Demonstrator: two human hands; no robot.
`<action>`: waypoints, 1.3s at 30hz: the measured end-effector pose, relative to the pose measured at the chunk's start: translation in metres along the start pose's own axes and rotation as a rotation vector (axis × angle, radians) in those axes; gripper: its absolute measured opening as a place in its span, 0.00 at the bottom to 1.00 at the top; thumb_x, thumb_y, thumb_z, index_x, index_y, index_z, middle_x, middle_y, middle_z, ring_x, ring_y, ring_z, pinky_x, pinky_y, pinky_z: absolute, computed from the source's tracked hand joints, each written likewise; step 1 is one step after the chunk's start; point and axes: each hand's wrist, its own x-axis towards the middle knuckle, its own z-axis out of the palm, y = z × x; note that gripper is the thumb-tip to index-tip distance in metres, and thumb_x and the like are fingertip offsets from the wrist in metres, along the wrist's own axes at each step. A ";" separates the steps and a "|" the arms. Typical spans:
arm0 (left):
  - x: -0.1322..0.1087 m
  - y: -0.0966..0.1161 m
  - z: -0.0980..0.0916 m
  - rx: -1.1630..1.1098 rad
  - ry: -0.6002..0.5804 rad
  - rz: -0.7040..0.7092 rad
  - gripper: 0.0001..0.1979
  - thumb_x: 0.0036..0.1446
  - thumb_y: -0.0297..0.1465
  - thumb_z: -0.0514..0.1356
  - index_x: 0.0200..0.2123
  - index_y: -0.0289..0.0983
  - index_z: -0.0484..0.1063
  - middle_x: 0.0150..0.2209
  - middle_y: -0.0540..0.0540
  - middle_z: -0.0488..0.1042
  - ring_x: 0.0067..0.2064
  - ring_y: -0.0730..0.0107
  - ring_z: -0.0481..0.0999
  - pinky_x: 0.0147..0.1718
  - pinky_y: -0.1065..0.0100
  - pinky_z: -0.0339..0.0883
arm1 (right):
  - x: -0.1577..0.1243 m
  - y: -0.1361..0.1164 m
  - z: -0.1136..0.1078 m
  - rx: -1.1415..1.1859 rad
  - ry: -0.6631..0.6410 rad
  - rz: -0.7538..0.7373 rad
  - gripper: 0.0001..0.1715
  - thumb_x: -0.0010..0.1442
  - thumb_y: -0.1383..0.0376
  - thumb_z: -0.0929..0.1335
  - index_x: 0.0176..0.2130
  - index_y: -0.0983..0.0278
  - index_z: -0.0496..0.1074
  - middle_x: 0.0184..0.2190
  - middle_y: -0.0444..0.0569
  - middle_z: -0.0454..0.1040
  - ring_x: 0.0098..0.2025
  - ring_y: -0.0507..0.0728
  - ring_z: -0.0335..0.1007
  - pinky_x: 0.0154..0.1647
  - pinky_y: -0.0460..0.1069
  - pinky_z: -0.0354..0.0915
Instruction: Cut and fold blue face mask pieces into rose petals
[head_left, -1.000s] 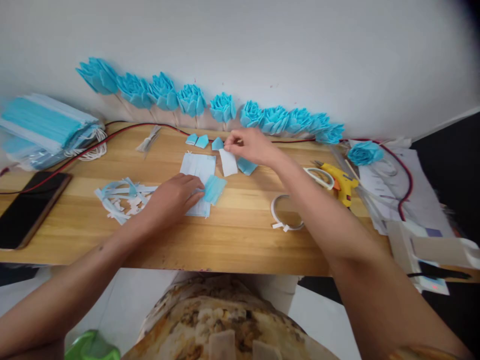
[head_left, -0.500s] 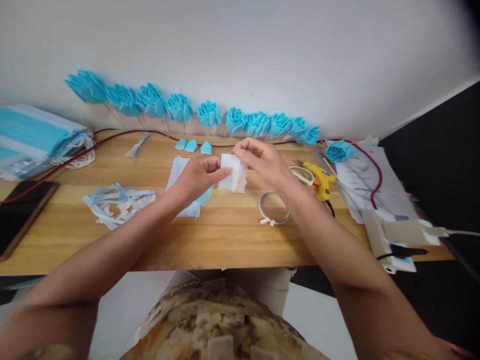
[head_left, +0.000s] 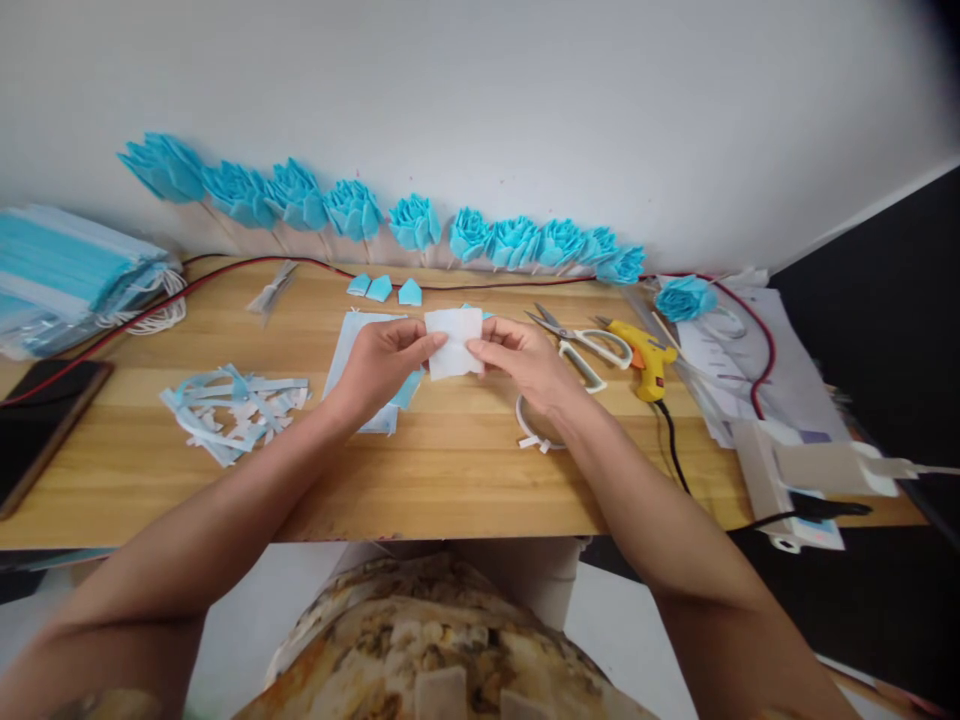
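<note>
Between my hands is a small white piece of mask fabric (head_left: 455, 343), held up over the middle of the table. My left hand (head_left: 384, 362) pinches its left edge between thumb and fingers. On the right edge, my right hand (head_left: 523, 360) pinches it the same way. Beneath and beside my left hand lie light blue face mask pieces (head_left: 346, 350). Several small blue cut petals (head_left: 381, 289) rest just behind. Scissors with white handles (head_left: 592, 345) lie to the right of my right hand, whose wrist partly covers a ring of tape (head_left: 529, 432).
Blue fabric flowers (head_left: 352, 209) on sticks lean along the wall. A yellow glue gun (head_left: 643, 358) and a power strip (head_left: 772, 480) are at right. Cut strips (head_left: 236, 405), a phone (head_left: 49, 420) and packed masks (head_left: 71, 265) are at left. A red-black cable (head_left: 300, 262) crosses the back.
My right hand has come down from the top corner to the right edge of the white fabric, which now lies flatter and spread out. The scissors have come into fuller view.
</note>
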 end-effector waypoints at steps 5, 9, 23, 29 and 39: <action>0.002 -0.001 -0.002 0.015 0.040 0.009 0.19 0.54 0.41 0.67 0.17 0.37 0.69 0.17 0.53 0.64 0.21 0.77 0.59 0.22 0.71 0.52 | 0.001 0.000 -0.001 -0.029 0.050 -0.031 0.19 0.48 0.51 0.78 0.29 0.61 0.74 0.25 0.41 0.71 0.28 0.51 0.64 0.29 0.47 0.66; 0.002 -0.001 -0.003 -0.016 0.017 -0.005 0.15 0.54 0.38 0.66 0.21 0.37 0.73 0.18 0.53 0.69 0.20 0.78 0.60 0.20 0.71 0.53 | 0.000 0.001 0.000 -0.083 0.081 -0.100 0.17 0.52 0.53 0.77 0.30 0.61 0.74 0.25 0.42 0.70 0.28 0.52 0.64 0.29 0.48 0.65; -0.003 -0.009 -0.005 0.257 0.157 0.497 0.11 0.64 0.30 0.60 0.41 0.41 0.84 0.49 0.43 0.84 0.50 0.62 0.83 0.49 0.62 0.78 | -0.002 0.003 -0.001 0.122 0.113 0.013 0.25 0.61 0.45 0.72 0.52 0.54 0.76 0.44 0.48 0.81 0.45 0.57 0.78 0.43 0.53 0.76; -0.007 -0.013 -0.004 0.430 0.092 0.706 0.11 0.67 0.28 0.59 0.44 0.40 0.84 0.52 0.41 0.83 0.52 0.62 0.84 0.50 0.64 0.77 | -0.002 0.004 0.002 0.260 -0.017 0.078 0.36 0.57 0.41 0.73 0.59 0.52 0.70 0.42 0.47 0.81 0.43 0.59 0.79 0.43 0.55 0.77; -0.004 -0.018 0.003 -0.108 0.033 0.431 0.20 0.68 0.34 0.60 0.62 0.47 0.72 0.62 0.41 0.75 0.56 0.59 0.80 0.48 0.60 0.78 | -0.003 0.003 0.001 0.083 0.099 -0.046 0.36 0.55 0.56 0.75 0.61 0.51 0.68 0.38 0.44 0.78 0.38 0.58 0.75 0.40 0.53 0.73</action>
